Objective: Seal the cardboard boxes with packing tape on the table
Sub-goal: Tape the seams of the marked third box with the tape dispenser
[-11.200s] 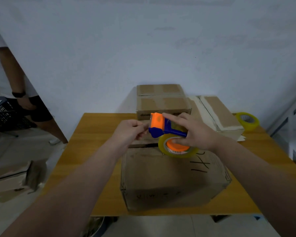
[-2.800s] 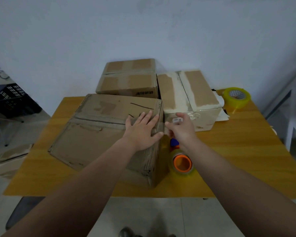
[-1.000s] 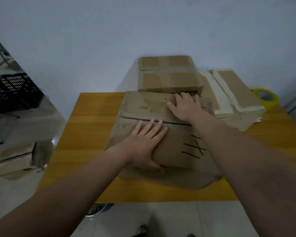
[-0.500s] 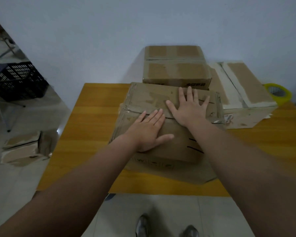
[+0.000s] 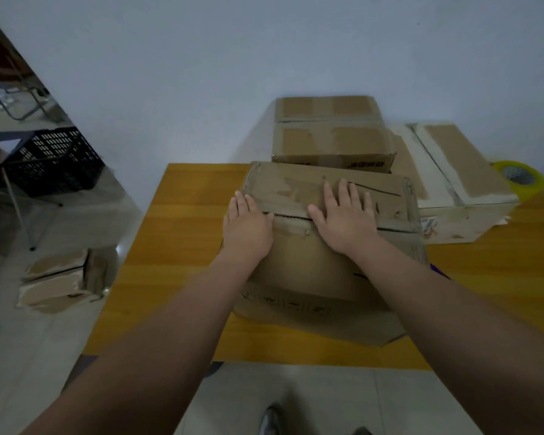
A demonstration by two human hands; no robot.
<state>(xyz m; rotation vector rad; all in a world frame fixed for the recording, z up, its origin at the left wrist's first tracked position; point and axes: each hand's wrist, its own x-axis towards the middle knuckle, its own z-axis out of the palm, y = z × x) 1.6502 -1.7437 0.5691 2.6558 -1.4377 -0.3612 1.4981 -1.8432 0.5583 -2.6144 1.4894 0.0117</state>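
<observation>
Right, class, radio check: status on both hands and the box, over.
Left hand and right hand flat, empty, pressing front box at its seam. Spare tape roll far right. Nothing in the way.

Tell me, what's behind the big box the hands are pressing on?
Behind the big box sit a brown taped box and a whitish box. Their lower fronts and the table between them are hidden.

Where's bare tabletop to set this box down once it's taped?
Left of the front box, the table is bare out to its left edge. A smaller patch lies right, below the white-taped box. The back is crowded with boxes and a tape roll.
</observation>
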